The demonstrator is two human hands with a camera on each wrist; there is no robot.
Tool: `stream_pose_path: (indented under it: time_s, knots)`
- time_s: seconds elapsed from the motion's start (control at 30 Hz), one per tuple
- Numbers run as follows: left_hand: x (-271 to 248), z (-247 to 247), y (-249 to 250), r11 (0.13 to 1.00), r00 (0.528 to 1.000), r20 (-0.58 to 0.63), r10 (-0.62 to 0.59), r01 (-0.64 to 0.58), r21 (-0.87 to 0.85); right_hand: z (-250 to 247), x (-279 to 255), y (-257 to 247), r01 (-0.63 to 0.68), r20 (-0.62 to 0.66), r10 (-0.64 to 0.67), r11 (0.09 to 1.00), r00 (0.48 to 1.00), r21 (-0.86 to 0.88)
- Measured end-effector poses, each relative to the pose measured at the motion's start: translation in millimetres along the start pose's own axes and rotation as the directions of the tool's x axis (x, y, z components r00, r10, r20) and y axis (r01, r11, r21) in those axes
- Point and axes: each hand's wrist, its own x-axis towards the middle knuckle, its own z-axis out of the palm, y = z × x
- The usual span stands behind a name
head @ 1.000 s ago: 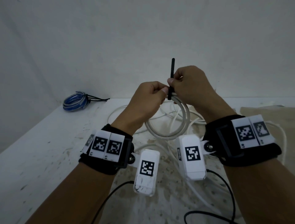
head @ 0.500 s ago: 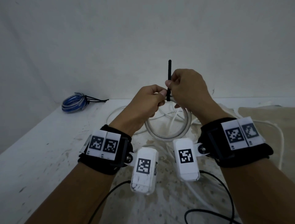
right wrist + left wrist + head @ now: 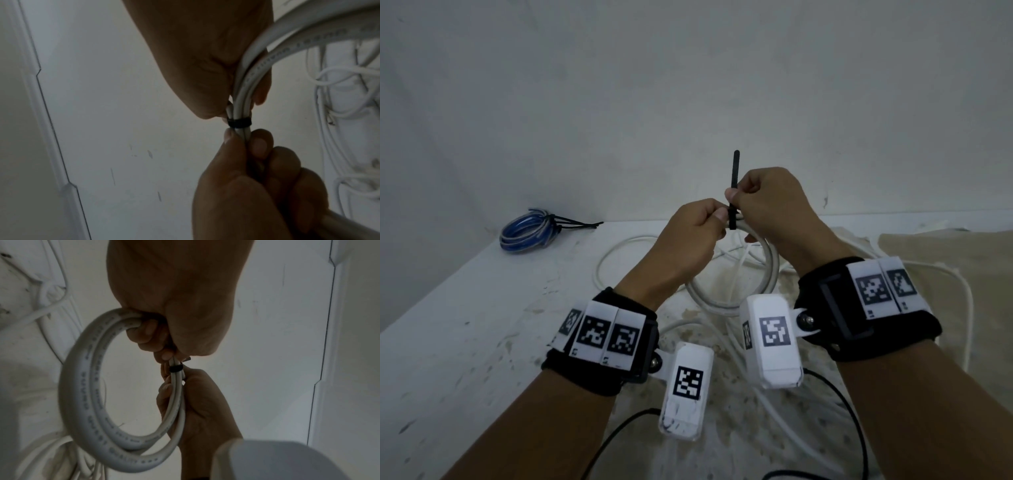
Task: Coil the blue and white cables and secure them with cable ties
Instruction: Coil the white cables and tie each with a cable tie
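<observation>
A coil of thick white cable (image 3: 768, 274) hangs in the air between both hands, above the table. My left hand (image 3: 717, 219) grips the coil's top from the left, fingers curled round the strands (image 3: 131, 321). A black cable tie (image 3: 734, 178) is looped round the strands as a tight band (image 3: 175, 368) (image 3: 239, 122), with its tail pointing straight up. My right hand (image 3: 736, 198) pinches that tail just above the band, its lower fingers against the coil. The blue cable coil (image 3: 527, 233) lies at the table's far left, bound with black ties.
Loose white cable (image 3: 619, 253) sprawls over the white, stained table (image 3: 465, 342) beneath the hands. A beige cloth (image 3: 945, 253) covers the right side. Black leads (image 3: 852, 411) trail from the wrist cameras. A plain wall stands close behind.
Both hands, with the coil and tie, have drifted a little left and lower in view. The grips look the same.
</observation>
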Motion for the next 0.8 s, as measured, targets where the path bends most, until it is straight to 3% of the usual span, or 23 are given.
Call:
stream_pose_path:
  time_s: [0.23,0.33,0.53,0.8]
  knots:
    - [-2.1,5.8,9.7,0.999,0.997,-0.081,-0.007,0.011,0.043,-1.4,1.0,0.7,0.047,0.014,-0.048,0.999,0.999,0.006]
    - [-3.5,6.1,12.1,0.995,0.997,-0.071,0.028,-0.021,0.1,-3.6,0.6,1.7,0.034,0.048,-0.039,0.995,0.998,0.093]
    - [-1.8,5.2,7.6,0.999,1.0,-0.019,0.003,-0.002,0.047,-9.3,-1.1,2.3,-0.042,0.149,0.008,0.974,0.989,0.223]
    - [0.0,5.3,1.7,0.994,0.999,-0.012,-0.042,0.04,-0.106,-4.6,6.9,6.9,0.065,0.014,-0.066,0.996,0.998,0.062]
